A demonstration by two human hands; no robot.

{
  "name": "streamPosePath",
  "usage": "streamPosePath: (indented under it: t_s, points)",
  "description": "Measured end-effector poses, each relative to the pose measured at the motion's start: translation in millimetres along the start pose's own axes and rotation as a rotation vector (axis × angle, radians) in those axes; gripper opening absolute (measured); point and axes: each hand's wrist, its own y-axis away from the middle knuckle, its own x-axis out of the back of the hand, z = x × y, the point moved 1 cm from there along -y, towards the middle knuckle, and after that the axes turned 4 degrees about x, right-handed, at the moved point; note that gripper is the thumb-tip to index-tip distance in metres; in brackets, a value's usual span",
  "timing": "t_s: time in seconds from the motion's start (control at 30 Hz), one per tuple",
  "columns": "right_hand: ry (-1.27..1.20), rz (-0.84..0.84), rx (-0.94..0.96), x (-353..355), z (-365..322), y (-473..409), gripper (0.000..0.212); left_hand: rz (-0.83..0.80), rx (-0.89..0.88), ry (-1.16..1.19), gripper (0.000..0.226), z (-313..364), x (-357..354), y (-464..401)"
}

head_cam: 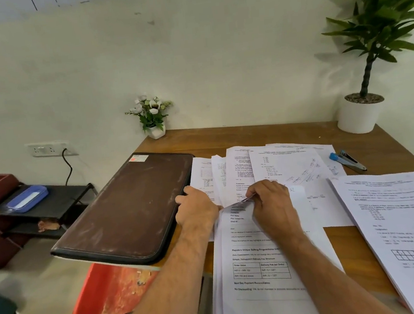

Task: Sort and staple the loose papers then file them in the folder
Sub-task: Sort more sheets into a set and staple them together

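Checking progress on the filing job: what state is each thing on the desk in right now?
Folder: closed, hanging over the desk's left edge.
Stapler: lying untouched, far right.
Near stack of papers: top corner lifted.
Fanned papers: loose, overlapping.
Right stack: flat.
Left hand: resting at the stack's corner.
Right hand: pinching the lifted corner.

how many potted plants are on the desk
2. A small white-flower pot stands at the desk's far left corner by the wall; a tall leafy plant in a white pot stands at the far right corner. None seem hidden.
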Motion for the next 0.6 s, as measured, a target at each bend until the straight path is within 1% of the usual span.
streamPosePath:
  t_s: [0.1, 0.2, 0.33, 0.4, 0.5, 0.57, 0.6]
  points:
    - [-0.004, 0.000, 0.029, -2, -5, -1, 0.030, 0.067, 0.021, -0.120, 0.098, -6, -2, -3]
    - [0.001, -0.007, 0.027, -1, -2, 1, 0.028, 0.098, 0.007, -0.201, 0.093, -3, -9, 3]
    - [0.004, -0.007, 0.022, 0, -3, 0, 0.029, 0.125, 0.003, -0.233, 0.091, -1, -13, 8]
    - [0.004, -0.016, 0.021, -2, -4, 0, 0.029, 0.120, 0.019, -0.182, 0.090, -2, -9, 8]
    - [0.002, -0.016, 0.006, 0, -1, -1, 0.028, 0.052, 0.020, 0.007, 0.086, 0, -6, 7]
    - [-0.002, -0.016, -0.017, 0, -1, 1, 0.028, -0.020, 0.010, 0.158, 0.074, -2, -5, 4]
    - [-0.008, -0.014, -0.026, 0, -3, 3, 0.028, -0.044, -0.001, 0.252, 0.063, -6, -5, 1]
